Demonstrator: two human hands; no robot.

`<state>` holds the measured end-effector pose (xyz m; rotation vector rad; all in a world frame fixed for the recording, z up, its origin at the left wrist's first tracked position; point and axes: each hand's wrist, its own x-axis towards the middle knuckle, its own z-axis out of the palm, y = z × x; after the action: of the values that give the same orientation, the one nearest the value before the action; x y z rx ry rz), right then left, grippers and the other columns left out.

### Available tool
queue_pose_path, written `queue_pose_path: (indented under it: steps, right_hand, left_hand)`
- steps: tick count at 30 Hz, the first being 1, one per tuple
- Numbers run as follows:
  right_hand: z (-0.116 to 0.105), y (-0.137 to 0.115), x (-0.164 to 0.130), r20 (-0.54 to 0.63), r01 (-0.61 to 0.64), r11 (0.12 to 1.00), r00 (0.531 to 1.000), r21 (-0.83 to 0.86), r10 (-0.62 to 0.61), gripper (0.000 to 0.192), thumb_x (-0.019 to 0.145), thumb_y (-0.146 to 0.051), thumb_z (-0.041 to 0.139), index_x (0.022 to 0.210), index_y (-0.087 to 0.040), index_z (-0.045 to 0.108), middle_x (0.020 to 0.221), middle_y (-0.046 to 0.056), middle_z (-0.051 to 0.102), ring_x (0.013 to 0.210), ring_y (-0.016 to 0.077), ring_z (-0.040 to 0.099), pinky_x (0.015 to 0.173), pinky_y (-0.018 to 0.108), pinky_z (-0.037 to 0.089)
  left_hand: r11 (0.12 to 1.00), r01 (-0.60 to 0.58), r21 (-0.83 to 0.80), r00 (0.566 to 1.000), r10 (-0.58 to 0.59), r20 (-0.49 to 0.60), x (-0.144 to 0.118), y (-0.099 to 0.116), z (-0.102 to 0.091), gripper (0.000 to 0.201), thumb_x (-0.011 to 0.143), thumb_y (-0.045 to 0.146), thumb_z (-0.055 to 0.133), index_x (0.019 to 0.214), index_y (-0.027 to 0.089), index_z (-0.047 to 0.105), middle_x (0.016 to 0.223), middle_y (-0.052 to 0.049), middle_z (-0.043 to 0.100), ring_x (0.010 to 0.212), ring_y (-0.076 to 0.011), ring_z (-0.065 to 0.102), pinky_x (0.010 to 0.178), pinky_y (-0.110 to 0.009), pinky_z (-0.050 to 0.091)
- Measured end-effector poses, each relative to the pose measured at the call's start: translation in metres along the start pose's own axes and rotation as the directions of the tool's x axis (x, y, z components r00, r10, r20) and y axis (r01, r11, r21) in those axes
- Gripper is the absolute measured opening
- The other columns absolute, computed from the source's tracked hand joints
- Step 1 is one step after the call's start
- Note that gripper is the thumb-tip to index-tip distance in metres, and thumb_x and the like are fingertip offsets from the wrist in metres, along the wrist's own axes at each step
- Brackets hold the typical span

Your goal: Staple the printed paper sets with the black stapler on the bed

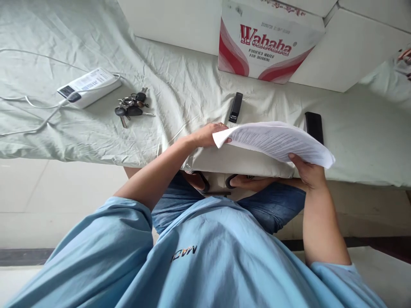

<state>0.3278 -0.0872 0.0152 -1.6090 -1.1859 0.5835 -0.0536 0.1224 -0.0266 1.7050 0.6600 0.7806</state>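
Printed paper sheets (pixel 272 139) are held up over the front edge of the cloth-covered table, bowed and curling at the left corner. My left hand (pixel 210 134) grips their left end, its fingers partly hidden behind the paper. At the right end, my right hand (pixel 310 171) is closed on the sheets with the thumb on the printed face. Just beyond the paper lies a black stapler (pixel 236 108). Partly covered by the sheets' right side is a black phone-like object (pixel 314 127).
A Wahaba-like lettered water carton (pixel 272 42) stands at the back beside white boxes (pixel 180 25). To the left lie a bunch of keys (pixel 133 107) and a white box-shaped device (pixel 91 87) with a white cable (pixel 48 122). A pale green cloth (pixel 180 94) covers the table.
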Motion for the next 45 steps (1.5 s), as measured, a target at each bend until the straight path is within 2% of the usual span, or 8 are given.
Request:
queue_pose_path:
  steps: [3,7,13,18,21,25,36,45]
  right_hand:
    - [0.008,-0.004,-0.002,-0.024,-0.009,0.999,1.000,0.046,0.010,0.071,0.082,-0.072,0.104,0.136,-0.030,0.087,0.129,0.012,0.092,0.139,0.0392,0.084,0.136,0.066,0.061]
    - [0.019,-0.002,-0.017,-0.032,-0.118,0.978,0.992,0.173,0.125,0.077,0.073,-0.072,0.109,0.130,-0.026,0.088,0.136,0.012,0.092,0.146,0.0383,0.082,0.137,0.064,0.059]
    - [-0.002,0.025,-0.041,0.140,-0.487,0.864,0.871,0.128,0.470,0.074,0.066,-0.074,0.111,0.113,-0.023,0.087,0.103,0.008,0.092,0.092,0.0291,0.088,0.088,0.051,0.079]
    - [-0.026,0.022,-0.009,-0.110,-0.180,0.983,0.978,-0.028,0.176,0.085,0.068,-0.073,0.110,0.133,-0.027,0.080,0.123,0.010,0.090,0.113,0.0284,0.086,0.103,0.050,0.075]
    - [-0.014,-0.001,0.018,0.103,-0.041,0.998,0.994,-0.038,0.045,0.088,0.074,-0.074,0.108,0.146,-0.035,0.077,0.137,0.011,0.088,0.130,0.0321,0.084,0.109,0.051,0.072]
    - [0.024,-0.030,0.046,0.307,0.008,1.000,0.952,-0.020,-0.002,0.067,0.083,-0.080,0.100,0.130,-0.035,0.086,0.105,0.005,0.088,0.097,0.0281,0.083,0.088,0.043,0.070]
    - [0.096,-0.001,0.089,0.311,-0.160,0.985,0.935,-0.059,0.170,0.057,0.080,-0.076,0.089,0.071,-0.025,0.067,0.066,0.001,0.062,0.067,0.0190,0.055,0.060,0.034,0.042]
    - [0.104,0.021,0.087,0.102,0.082,0.967,0.993,-0.240,-0.059,0.052,0.097,-0.072,0.069,0.076,-0.027,0.054,0.064,-0.004,0.044,0.067,0.0152,0.038,0.065,0.034,0.032]
  left_hand:
    - [0.992,0.005,0.128,0.989,-0.024,0.149,0.005,0.006,-0.002,0.026,0.090,0.048,0.091,0.091,0.023,0.086,0.090,-0.008,0.085,0.091,-0.0265,0.079,0.093,-0.038,0.066]
    - [0.984,0.176,0.039,0.984,-0.177,0.021,0.001,0.014,0.002,0.048,0.108,0.064,0.074,0.086,0.022,0.077,0.072,-0.005,0.073,0.065,-0.0193,0.066,0.075,-0.037,0.062]
    - [0.971,0.235,0.036,0.970,-0.237,0.051,-0.003,0.025,-0.003,0.044,0.103,0.062,0.078,0.093,0.019,0.079,0.077,-0.004,0.072,0.066,-0.0165,0.063,0.063,-0.031,0.051]
    - [0.943,0.254,0.215,0.923,-0.303,0.239,0.007,0.046,-0.007,0.039,0.103,0.056,0.072,0.092,0.019,0.077,0.076,-0.003,0.070,0.065,-0.0149,0.061,0.063,-0.029,0.047]
    - [0.941,0.192,0.279,0.879,-0.292,0.377,0.016,0.063,0.000,0.033,0.103,0.050,0.068,0.101,0.019,0.080,0.083,-0.003,0.074,0.072,-0.0167,0.065,0.071,-0.030,0.049]
    - [0.933,0.167,0.318,0.841,-0.303,0.448,0.023,0.070,0.009,0.028,0.102,0.044,0.067,0.098,0.020,0.082,0.089,-0.004,0.079,0.080,-0.0193,0.069,0.079,-0.033,0.049]
    - [0.824,0.495,0.276,0.861,-0.421,-0.286,0.019,0.042,0.004,0.008,0.094,0.015,0.077,0.090,0.020,0.082,0.079,-0.003,0.070,0.074,-0.0169,0.060,0.079,-0.036,0.050]
    - [0.817,0.429,0.386,0.884,-0.292,-0.364,0.028,0.020,0.010,0.019,0.094,0.024,0.074,0.102,0.020,0.092,0.082,-0.003,0.076,0.082,-0.0217,0.069,0.089,-0.038,0.055]
